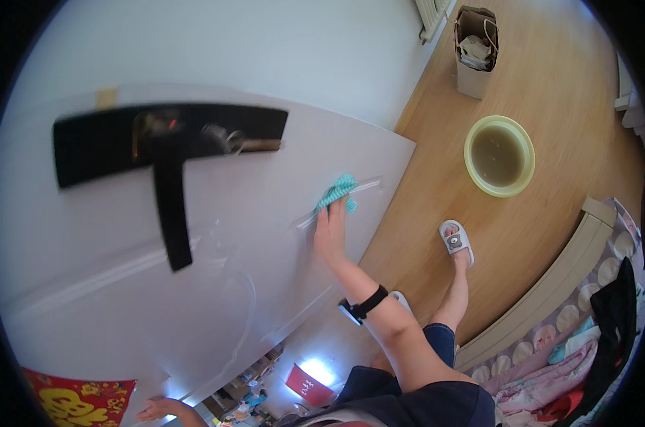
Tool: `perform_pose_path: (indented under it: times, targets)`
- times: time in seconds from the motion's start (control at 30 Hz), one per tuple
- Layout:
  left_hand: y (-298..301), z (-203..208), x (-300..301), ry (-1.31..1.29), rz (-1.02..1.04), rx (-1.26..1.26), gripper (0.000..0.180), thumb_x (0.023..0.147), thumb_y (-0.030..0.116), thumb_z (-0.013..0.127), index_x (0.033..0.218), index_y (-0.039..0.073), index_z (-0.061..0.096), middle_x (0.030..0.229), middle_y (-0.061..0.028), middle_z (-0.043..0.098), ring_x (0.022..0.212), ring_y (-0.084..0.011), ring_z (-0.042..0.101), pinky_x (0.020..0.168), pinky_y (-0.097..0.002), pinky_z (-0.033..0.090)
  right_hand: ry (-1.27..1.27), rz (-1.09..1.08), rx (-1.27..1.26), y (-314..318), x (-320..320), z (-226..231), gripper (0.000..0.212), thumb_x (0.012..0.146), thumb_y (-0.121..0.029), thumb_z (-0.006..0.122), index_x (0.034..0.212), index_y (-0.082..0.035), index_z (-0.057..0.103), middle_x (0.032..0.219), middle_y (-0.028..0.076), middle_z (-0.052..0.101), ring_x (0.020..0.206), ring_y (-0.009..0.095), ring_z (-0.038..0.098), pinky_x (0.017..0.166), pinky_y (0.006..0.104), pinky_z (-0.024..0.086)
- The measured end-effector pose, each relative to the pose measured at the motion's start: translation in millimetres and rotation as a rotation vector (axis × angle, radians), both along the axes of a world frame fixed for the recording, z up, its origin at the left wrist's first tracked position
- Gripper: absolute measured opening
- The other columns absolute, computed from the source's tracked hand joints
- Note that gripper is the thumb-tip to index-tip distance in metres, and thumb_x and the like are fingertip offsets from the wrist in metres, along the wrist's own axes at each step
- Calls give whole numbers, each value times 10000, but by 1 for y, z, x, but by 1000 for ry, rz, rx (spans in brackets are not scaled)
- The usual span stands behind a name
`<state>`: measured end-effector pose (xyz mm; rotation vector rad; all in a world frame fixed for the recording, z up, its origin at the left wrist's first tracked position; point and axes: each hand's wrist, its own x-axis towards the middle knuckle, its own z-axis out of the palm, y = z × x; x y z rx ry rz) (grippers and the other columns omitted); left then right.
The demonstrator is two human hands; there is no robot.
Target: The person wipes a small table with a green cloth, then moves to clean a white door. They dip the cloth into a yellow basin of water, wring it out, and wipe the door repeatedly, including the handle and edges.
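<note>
My right hand point(331, 238), its wrist wearing a black-banded watch point(365, 307), presses a green-and-white patterned cloth point(339, 191) against the raised moulding of a white door panel point(265, 213). The fingers are closed over the cloth. At the lower left, my left hand point(159, 408) is beside the door's edge, fingers stretched out and holding nothing. Next to it hangs a red decoration with yellow figures point(80, 400). A black T-shaped piece point(169, 153) is on the door, with blurred metal parts, perhaps a handle and keys.
A pale yellow basin of murky water point(499, 156) stands on the wood floor, with a paper bag point(477, 53) beyond it by the wall. My slippered foot point(456, 240) is near the basin. At right, a bed frame point(550, 292) borders piled clothes point(561, 370).
</note>
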<state>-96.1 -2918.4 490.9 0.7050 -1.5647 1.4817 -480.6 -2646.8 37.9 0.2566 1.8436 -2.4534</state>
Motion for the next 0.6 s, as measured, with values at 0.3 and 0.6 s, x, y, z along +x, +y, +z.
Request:
perform_pose_path:
  times: [0.3, 0.6]
  targets:
    - [65, -34, -16, 44, -460, 532, 687, 1022, 383, 459, 1554, 32, 203, 1589, -240, 221, 1489, -403, 154, 1190, -552, 182, 698, -27, 148, -45, 55, 118, 433, 865, -176, 568, 1231, 54, 572, 1590, 294, 179, 1457, 521, 164, 1167, 581, 198]
    - [31, -38, 81, -437, -285, 302, 679, 1007, 428, 473, 1531, 29, 304, 1614, -168, 231, 1500, -364, 165, 1202, -538, 94, 650, 182, 247, -99, 260, 102, 529, 823, -234, 639, 1307, -41, 549, 1566, 321, 216, 1446, 532, 186, 1156, 631, 188]
